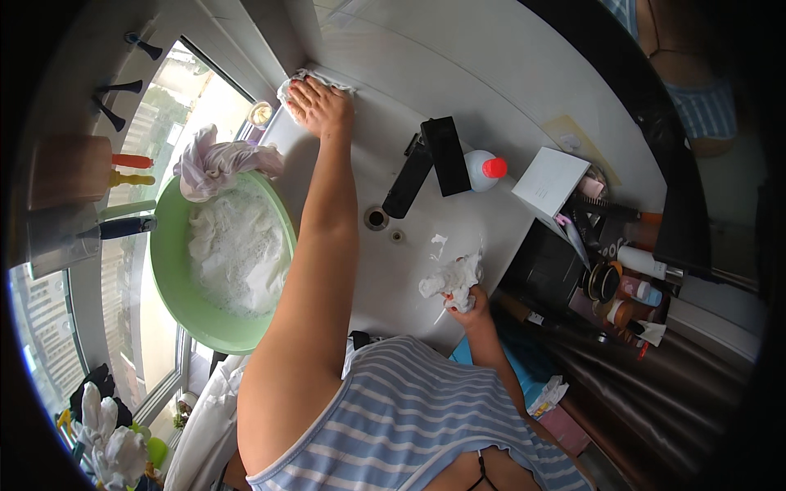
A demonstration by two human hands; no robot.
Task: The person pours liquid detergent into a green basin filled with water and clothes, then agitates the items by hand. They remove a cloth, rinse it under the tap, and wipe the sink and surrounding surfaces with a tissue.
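My left hand point(322, 109) reaches to the far corner of the white sink point(381, 141). It presses a white cloth point(287, 93) against the corner beside the window, fingers flat over it. Low over the right side of the sink, my right hand point(473, 308) grips a crumpled white cloth point(443, 282). White suds point(439, 242) lie on the basin close to that cloth. The metal drain point(376, 218) sits between the two arms. Black faucet parts point(451, 156) stand over the basin. Behind them is a bottle with a red cap point(494, 167).
A green basin point(169, 294) of sudsy water and white fabric stands left; a pale garment point(215, 156) hangs over its rim. A small candle-like jar point(260, 113) stands near the window. Right are a white box point(548, 178) and cosmetics point(605, 282). Brushes point(129, 227) hang left.
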